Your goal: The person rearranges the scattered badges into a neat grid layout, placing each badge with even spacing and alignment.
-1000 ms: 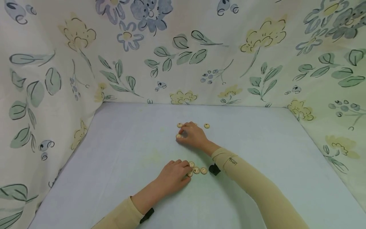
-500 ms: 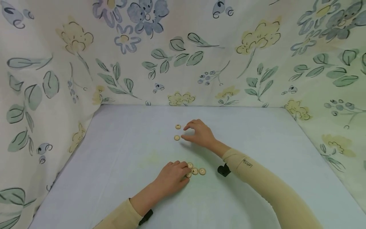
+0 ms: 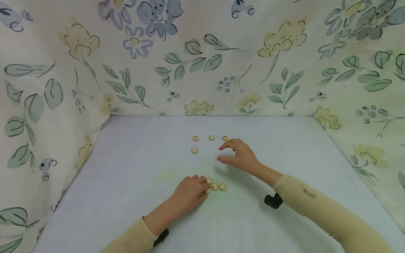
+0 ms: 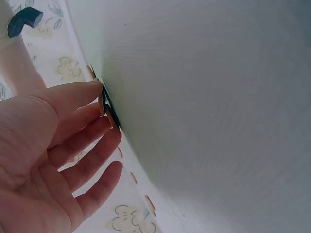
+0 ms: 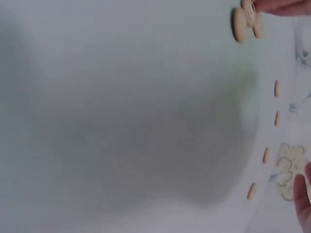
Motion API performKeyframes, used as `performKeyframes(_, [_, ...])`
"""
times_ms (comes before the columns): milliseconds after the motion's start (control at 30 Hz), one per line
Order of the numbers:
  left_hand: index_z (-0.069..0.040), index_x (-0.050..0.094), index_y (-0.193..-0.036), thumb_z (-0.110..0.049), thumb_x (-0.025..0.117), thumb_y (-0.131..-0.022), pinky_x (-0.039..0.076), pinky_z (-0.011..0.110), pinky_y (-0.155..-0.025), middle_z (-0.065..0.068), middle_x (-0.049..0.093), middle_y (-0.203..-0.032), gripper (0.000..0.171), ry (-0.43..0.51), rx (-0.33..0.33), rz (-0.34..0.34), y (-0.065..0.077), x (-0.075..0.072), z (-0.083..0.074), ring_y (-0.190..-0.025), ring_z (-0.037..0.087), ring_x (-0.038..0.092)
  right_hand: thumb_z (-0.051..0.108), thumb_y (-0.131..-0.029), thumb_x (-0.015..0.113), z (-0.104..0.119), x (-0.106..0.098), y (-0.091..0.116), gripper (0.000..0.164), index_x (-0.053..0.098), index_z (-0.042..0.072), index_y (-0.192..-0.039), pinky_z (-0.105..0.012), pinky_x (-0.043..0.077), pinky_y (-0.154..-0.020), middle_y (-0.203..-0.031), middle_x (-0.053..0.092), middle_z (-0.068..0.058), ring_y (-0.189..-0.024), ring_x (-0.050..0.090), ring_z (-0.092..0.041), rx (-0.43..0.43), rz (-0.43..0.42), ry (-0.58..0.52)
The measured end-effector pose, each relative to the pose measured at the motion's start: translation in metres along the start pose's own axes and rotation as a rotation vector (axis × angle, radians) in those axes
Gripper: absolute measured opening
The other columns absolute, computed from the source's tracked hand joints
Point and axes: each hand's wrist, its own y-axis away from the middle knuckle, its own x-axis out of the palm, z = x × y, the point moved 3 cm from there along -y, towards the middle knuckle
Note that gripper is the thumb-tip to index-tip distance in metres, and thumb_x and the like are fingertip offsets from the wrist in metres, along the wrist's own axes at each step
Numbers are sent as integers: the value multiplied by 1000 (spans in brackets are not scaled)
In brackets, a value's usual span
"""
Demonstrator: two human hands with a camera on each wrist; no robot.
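Note:
Near the table's middle, my left hand (image 3: 190, 193) pinches a small round tan disc (image 3: 207, 190) between thumb and fingers. In the left wrist view this disc (image 4: 102, 101) is tilted on its edge at the thumb tip. Against it lie a partly covered disc (image 3: 209, 180), one with a dark centre mark (image 3: 214, 186), and a right-hand disc (image 3: 223, 187). My right hand (image 3: 242, 154) is above the table with thumb and fingers apart, holding nothing. Its fingertips are just in front of the far right disc (image 3: 225, 138). Only part of this hand shows in the right wrist view.
Behind the hands, a far middle disc (image 3: 211, 137) and a far left disc (image 3: 195, 138) line up with the far right one. One more disc (image 3: 194, 150) lies in front of the left one. A flowered cloth (image 3: 240, 70) rises at the table's (image 3: 142, 151) back and sides.
My right hand has let go of the disc in front of the far row and drawn back to the right, uncovering the far middle disc. The left hand has stayed at the near cluster.

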Motion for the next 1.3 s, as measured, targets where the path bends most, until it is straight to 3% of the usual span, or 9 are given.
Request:
performKeyframes(233, [-18,70,-95,-20,77,-84,43,27,-65,-5,64,-95,13,-21,5,-13,-1,2,3,-80,14,57,32,-78,82,4,2,34,31,73,16,-102,-44,50,-81,-105,64,10,-102,57,-21,1,68,-52])
performKeyframes(600, [-18,72,-98,-22,76,-85,45,28,-67,-6,65,-96,15,-8,1,-19,-2,4,4,-81,14,57,38,-78,81,7,14,73,27,74,24,-100,-37,48,-85,-106,61,16,-103,55,-11,-8,145,-34])
performKeyframes(1100, [-18,72,-102,-22,78,-83,43,28,-66,-5,65,-96,20,-11,-3,-36,0,1,4,-82,14,58,30,-78,83,16,39,74,29,71,24,-103,-34,47,-88,-108,62,12,-104,54,-10,-120,155,-29])
performKeyframes(1300, [-18,71,-95,-20,77,-84,42,27,-64,-6,63,-91,13,-10,3,-45,0,1,4,-77,14,56,28,-80,81,22,47,69,28,72,22,-106,-35,47,-87,-109,62,9,-104,54,-11,-174,155,-5])
